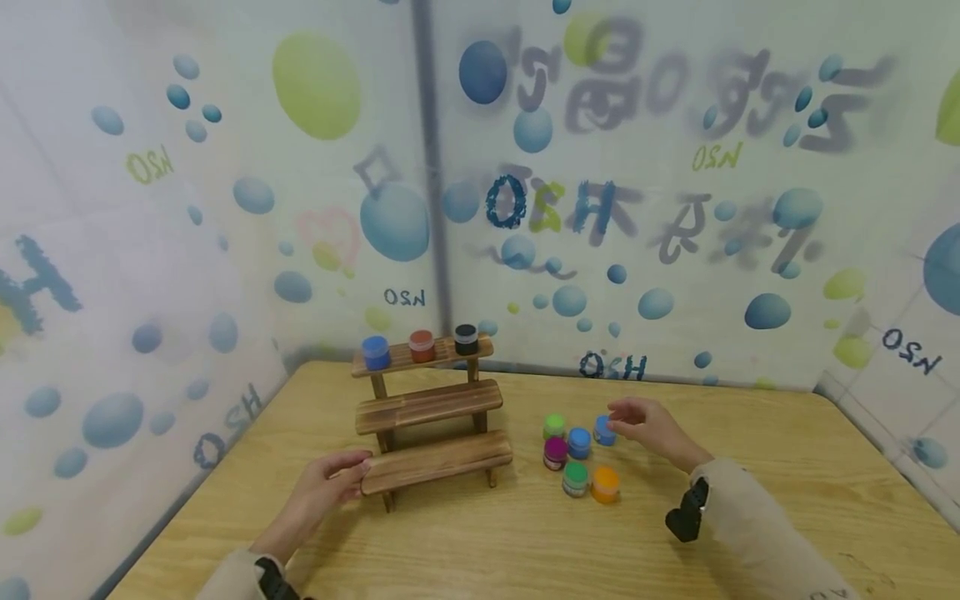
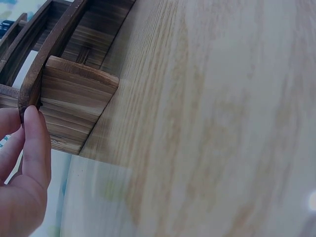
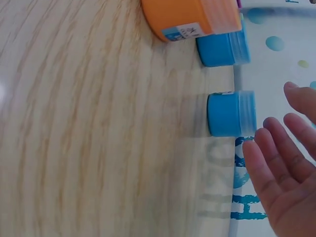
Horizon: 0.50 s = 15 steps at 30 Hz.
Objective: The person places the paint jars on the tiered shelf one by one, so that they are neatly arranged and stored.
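Observation:
A three-tier wooden stand (image 1: 431,408) is at the left of the table. My left hand (image 1: 322,500) pinches the left end of its lowest shelf (image 1: 438,462); the left wrist view shows thumb and fingers on that shelf end (image 2: 30,94). Hovering at the far blue paint jar (image 1: 604,431) is my right hand (image 1: 648,425), its fingers loosely bent and holding nothing. In the right wrist view this jar (image 3: 229,113) stands upright, a small gap from the fingertips. Near it are another blue jar (image 1: 579,443), a light green jar (image 1: 554,427) and a purple jar (image 1: 555,452).
On the top shelf stand a blue jar (image 1: 376,352), a red-brown jar (image 1: 422,346) and a black jar (image 1: 466,339). A green jar (image 1: 575,479) and an orange jar (image 1: 605,484) stand nearer me on the wooden table (image 1: 480,550). A patterned curtain (image 1: 645,333) rises behind.

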Available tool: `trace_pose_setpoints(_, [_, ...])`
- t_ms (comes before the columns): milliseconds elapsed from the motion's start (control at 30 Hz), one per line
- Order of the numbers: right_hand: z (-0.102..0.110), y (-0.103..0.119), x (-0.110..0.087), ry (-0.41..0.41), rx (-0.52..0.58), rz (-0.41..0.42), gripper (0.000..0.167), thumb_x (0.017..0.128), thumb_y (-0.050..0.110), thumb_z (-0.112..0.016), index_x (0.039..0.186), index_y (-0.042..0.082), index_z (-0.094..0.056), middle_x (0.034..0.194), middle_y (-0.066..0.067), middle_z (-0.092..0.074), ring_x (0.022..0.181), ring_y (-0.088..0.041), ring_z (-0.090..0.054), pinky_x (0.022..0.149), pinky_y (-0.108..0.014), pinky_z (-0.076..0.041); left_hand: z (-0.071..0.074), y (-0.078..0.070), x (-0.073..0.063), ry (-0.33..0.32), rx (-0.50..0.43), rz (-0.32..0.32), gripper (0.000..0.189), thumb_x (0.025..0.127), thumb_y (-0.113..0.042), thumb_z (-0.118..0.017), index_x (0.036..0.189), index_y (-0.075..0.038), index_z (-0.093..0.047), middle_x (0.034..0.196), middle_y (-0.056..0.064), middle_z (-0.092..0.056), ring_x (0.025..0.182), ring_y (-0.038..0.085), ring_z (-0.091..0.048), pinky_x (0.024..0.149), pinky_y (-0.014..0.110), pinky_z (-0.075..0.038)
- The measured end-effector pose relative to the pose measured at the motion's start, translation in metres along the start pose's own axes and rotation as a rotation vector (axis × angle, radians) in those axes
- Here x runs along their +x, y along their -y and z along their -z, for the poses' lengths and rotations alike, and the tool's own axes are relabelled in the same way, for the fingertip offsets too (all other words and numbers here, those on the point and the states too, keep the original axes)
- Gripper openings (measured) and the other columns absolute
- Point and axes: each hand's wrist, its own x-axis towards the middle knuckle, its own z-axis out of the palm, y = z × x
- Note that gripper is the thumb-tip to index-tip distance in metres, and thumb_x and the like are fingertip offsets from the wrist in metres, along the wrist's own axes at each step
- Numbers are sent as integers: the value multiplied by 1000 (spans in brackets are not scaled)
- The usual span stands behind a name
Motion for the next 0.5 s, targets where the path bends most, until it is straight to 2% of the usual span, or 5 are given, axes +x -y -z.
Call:
trace_pose_setpoints(300, [-3,-9,3,-35,13,-41,43,85,18,-60,117,-9,-49,111,-25,-53,92,-31,-56,71,-33,-51,0,-2,-1,-4,11,7,37,86,-15,-58,115,8,-54,115,17,-54,81,13,-56,64,28,-52])
trace_pose_setpoints(500, [-7,-12,6,-36,34,-89,43,85,17,-60,117,-8,-49,110,-23,-53,92,-32,-55,71,-34,-51,-1,-3,-1,-4,10,12,37,87,-15,-58,115,8,-53,116,17,-53,84,13,-55,65,27,-52])
